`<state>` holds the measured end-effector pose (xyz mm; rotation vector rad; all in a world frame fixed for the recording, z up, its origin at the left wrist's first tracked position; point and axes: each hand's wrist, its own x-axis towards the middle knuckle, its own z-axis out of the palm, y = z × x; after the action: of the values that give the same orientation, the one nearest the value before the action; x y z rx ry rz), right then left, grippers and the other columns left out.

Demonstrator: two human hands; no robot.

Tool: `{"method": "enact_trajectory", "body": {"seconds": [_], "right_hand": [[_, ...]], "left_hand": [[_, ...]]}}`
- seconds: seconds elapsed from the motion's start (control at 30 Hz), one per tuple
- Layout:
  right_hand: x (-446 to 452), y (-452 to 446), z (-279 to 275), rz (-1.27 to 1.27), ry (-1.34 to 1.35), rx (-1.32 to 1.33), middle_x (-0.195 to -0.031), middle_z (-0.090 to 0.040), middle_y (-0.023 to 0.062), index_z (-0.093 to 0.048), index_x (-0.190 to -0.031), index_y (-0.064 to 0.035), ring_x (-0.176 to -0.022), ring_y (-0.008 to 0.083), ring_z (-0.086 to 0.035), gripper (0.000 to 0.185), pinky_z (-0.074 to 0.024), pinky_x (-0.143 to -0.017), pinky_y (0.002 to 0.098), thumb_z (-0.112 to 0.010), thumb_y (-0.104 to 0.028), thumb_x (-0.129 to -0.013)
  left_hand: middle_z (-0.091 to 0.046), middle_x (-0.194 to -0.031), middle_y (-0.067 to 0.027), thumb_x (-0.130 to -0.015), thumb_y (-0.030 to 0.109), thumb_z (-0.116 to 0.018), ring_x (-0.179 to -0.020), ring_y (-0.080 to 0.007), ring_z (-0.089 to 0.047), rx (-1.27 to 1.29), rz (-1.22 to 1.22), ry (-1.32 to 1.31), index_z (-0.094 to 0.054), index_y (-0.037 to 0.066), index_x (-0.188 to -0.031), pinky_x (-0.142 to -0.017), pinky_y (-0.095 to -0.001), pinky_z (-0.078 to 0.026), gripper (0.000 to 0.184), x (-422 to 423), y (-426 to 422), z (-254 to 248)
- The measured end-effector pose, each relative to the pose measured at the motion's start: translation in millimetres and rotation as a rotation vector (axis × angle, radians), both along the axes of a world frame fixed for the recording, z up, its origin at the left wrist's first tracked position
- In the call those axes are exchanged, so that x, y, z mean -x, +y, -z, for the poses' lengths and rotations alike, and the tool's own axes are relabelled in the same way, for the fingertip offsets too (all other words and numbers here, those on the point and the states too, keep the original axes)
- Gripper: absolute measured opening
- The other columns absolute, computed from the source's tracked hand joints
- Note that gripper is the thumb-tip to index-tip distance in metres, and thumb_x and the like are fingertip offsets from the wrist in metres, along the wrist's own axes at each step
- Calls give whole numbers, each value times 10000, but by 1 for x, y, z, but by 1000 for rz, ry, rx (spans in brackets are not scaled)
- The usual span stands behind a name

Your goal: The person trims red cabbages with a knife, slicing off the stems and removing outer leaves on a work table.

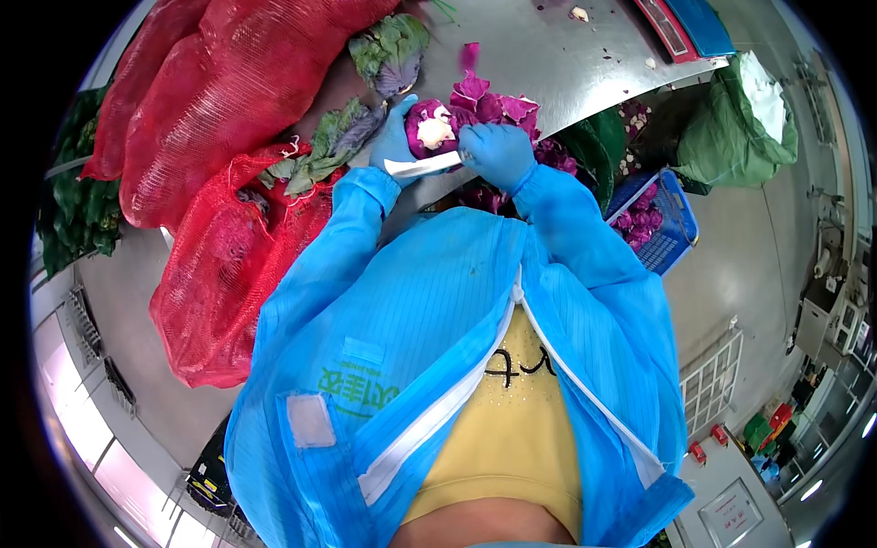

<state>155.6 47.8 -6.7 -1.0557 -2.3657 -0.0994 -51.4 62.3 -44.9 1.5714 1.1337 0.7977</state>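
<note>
In blue gloves, my two hands are over the near edge of the steel table (548,73). My left hand (394,142) is wrapped round the left side of a purple cabbage (417,121) with a white cut stem. A knife with a pale blade (422,166) is gripped in my right hand (498,153), its blade pointing left, just below the cabbage. Purple leaves (493,105) lie against the cabbage on its right. Loose green-purple leaves (391,53) rest on the table beyond my left hand.
Full red mesh sacks (228,100) fill the left, with an open red mesh bag (228,265) nearer me. At the right are a blue crate (671,233) of purple cabbage and a green sack (731,137). Red and blue trays (699,27) sit at the table's far right.
</note>
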Motion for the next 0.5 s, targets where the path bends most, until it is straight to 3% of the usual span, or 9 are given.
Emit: {"method": "enact_trajectory", "body": {"seconds": [0.07,0.13,0.17,0.27,0.37,0.43,0.5], "right_hand": [[-12,-9,11,-9,59,22,-656,-499,8,-511,-748,-141,-584,180,-557,155,-441,-479,337,-635,-230,-722],[-31,-18,25,152,247,144,-654,-537,26,-561,-782,-132,-592,199,-580,176,-461,-502,343,-684,-185,-667],[-34,-23,30,320,457,201,-667,-572,45,-602,-848,-125,-603,199,-602,232,-480,-530,332,-726,-181,-660],[-37,-25,43,708,775,554,-832,-585,78,-597,-1005,-83,-729,216,-613,402,-496,-641,336,-750,-313,-713],[-18,-28,34,746,608,464,-1076,-490,122,-533,-1160,-98,-890,267,-577,635,-484,-739,382,-766,-418,-663],[-2,-29,12,602,518,357,-1059,-524,92,-566,-1156,-125,-868,253,-590,563,-496,-716,360,-750,-380,-688],[10,-27,1,443,447,276,-1063,-545,77,-587,-1154,-136,-865,243,-599,518,-507,-694,345,-737,-350,-707]], "left_hand": [[-460,-1268,-167,-487,249,-906,-1152,-269,-498,-54,-41,16,-198,20,-1369,-1002,-369,-406,1155,6,4,7],[-450,-1274,-175,-490,242,-901,-1162,-267,-486,-91,-110,26,-204,26,-1369,-1006,-370,-397,1142,14,7,19],[-445,-1274,-175,-488,226,-899,-1176,-264,-471,46,-129,-20,-207,37,-1368,-1006,-372,-398,1135,11,3,-3],[-411,-1310,-146,-516,171,-885,-1198,-246,-439,58,-89,-134,-237,41,-1368,-1017,-373,-384,1078,17,3,7],[-405,-1309,-156,-503,185,-894,-1198,-260,-441,50,-98,-162,-221,54,-1370,-1016,-381,-391,1106,19,5,12],[-411,-1299,-166,-481,213,-905,-1194,-271,-448,61,-113,-185,-213,58,-1363,-1013,-383,-396,1132,23,4,18],[-362,-1337,-152,-525,202,-892,-1219,-260,-413,-69,-136,71,-204,67,-1393,-1023,-379,-381,1116,29,4,26]]}}
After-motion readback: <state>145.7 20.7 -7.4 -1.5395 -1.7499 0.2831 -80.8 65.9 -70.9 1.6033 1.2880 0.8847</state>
